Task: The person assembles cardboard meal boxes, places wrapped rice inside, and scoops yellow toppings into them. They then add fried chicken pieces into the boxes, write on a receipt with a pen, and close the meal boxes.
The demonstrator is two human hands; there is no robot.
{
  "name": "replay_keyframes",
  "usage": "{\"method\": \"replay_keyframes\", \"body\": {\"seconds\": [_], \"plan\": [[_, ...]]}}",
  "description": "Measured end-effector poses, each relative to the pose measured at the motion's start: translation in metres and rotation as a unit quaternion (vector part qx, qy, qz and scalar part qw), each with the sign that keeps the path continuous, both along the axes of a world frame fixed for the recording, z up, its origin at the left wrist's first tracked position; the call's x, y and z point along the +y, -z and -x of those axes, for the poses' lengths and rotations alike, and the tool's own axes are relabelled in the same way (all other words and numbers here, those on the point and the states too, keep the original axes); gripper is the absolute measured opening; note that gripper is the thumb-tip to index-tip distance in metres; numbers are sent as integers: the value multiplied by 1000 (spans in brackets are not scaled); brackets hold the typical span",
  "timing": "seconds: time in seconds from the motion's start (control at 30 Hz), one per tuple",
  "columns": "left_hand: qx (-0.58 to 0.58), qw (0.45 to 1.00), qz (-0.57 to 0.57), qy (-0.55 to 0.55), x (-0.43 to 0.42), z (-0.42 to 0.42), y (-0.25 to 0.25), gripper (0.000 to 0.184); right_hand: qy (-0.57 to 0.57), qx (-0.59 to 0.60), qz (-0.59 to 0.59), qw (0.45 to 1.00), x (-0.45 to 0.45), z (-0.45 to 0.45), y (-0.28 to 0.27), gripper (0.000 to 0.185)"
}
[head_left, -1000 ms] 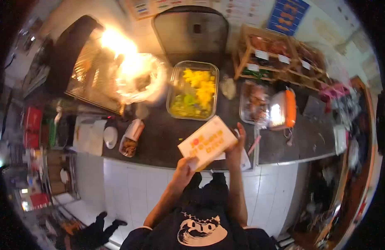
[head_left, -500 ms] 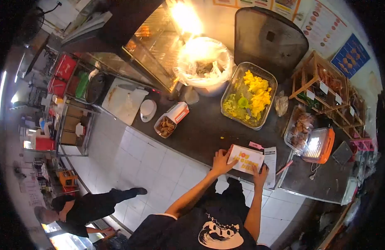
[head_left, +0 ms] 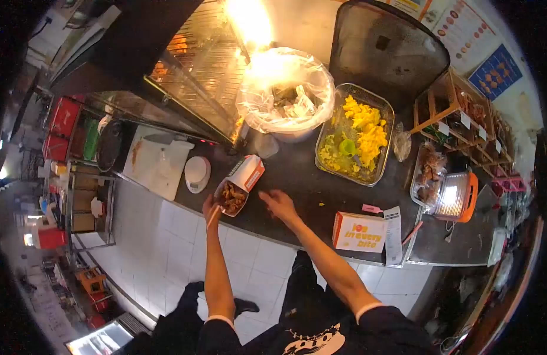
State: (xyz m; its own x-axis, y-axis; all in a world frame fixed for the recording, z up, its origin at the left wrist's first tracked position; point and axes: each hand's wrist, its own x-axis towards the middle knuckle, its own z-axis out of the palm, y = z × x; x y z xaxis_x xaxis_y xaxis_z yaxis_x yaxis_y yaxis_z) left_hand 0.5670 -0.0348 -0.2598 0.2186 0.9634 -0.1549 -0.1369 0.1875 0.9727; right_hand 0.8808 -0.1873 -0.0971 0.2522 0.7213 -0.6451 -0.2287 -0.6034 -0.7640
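Observation:
An open white and orange takeaway box (head_left: 247, 170) with browned pieces of food (head_left: 232, 197) in it stands near the counter's front edge. My left hand (head_left: 212, 211) is at the box's left front corner, fingers stretched up along it and seemingly touching it. To the right of the box is my right hand (head_left: 277, 204), its fingers apart and pointing at the box across a small gap. A closed printed box (head_left: 360, 232) lies farther right on the counter, beside a paper slip (head_left: 393, 235) and a pink tag (head_left: 372, 208).
Behind stand a bag-lined bin (head_left: 285, 121) and a glass tray of yellow food (head_left: 355, 133). A white scale (head_left: 197, 174) and a cutting board with a knife (head_left: 157, 161) are at left. At right are an orange-edged container (head_left: 461, 198) and a wooden rack (head_left: 457, 115).
Both hands have let go of the closed printed box and moved left to the open food box. The other person has moved from the left to beside me, mostly hidden now.

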Motion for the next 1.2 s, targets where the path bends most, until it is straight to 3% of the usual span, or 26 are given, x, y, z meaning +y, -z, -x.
{"method": "replay_keyframes", "body": {"seconds": [0.03, 0.07, 0.1, 0.17, 0.2, 0.23, 0.27, 0.33, 0.4, 0.43, 0.47, 0.53, 0.63, 0.73, 0.8, 0.87, 0.9, 0.93, 1.0, 1.03, 1.13, 1.2], "plan": [[-154, 969, 195, -6, 1, 7, 3, 18, -13, -73, 20, 997, 33, 7, 30, 88], [141, 988, 37, 48, -15, -5, -26, 18, -28, -143, 40, 989, 61, 11, 52, 93], [420, 893, -126, 98, -32, -17, -40, 20, -15, -212, 70, 975, 80, 9, 42, 90], [258, 966, -4, 21, -68, -27, -21, 25, -30, -284, 108, 952, 107, 2, 34, 80], [328, 944, -15, 26, -94, -75, -105, 27, -58, -291, 115, 948, 109, -9, 45, 73], [297, 954, 23, 22, -105, -72, -79, 26, -89, -281, 86, 952, 107, -19, 47, 70], [297, 955, 29, 11, -117, -80, -86, 26, -121, -272, 57, 953, 102, -29, 48, 67], [366, 923, -4, -115, -140, -105, -122, 27, -130, -272, 19, 953, 82, -43, 26, 63], [383, 913, -4, -140, -140, -118, -135, 26, -129, -271, -17, 954, 66, -46, -4, 59], [242, 955, 138, -103, -133, -128, -140, 28, -136, -305, -55, 941, 56, -45, -15, 52], [90, 956, 273, -63, -124, -139, -145, 31, -142, -338, -93, 926, 45, -44, -22, 45], [-223, 862, 454, -31, -94, -162, -166, 40, -145, -346, -168, 912, 28, -41, -21, 38], [-204, 816, 538, -52, -63, -185, -192, 49, -162, -396, -226, 875, 12, -41, -36, 39], [-119, 854, 507, 17, -47, -161, -138, 50, -208, -415, -243, 852, -4, -52, -34, 39], [-113, 846, 518, 52, -48, -128, -100, 39, -220, -455, -317, 803, -16, -57, -19, 42], [147, 933, 300, 135, -55, -133, -178, 30, -201, -453, -307, 813, -35, -42, -1, 44], [287, 898, 292, 161, -52, -120, -157, 37, -185, -453, -298, 820, -44, -33, 8, 46], [291, 896, 293, 163, -59, -118, -148, 37, -182, -451, -296, 822, -52, -22, 16, 46], [252, 948, 175, 84, -75, -113, -129, 32, -164, -461, -255, 834, -64, -2, 33, 50], [280, 943, 153, 90, -78, -112, -122, 36, -166, -466, -241, 835, -67, 4, 37, 55], [228, 952, 201, 29, -96, -114, -114, 33, -140, -419, -154, 884, -74, 16, 39, 55], [221, 958, 181, 21, -104, -118, -111, 31, -98, -374, -197, 901, -76, 18, 46, 52]]}}
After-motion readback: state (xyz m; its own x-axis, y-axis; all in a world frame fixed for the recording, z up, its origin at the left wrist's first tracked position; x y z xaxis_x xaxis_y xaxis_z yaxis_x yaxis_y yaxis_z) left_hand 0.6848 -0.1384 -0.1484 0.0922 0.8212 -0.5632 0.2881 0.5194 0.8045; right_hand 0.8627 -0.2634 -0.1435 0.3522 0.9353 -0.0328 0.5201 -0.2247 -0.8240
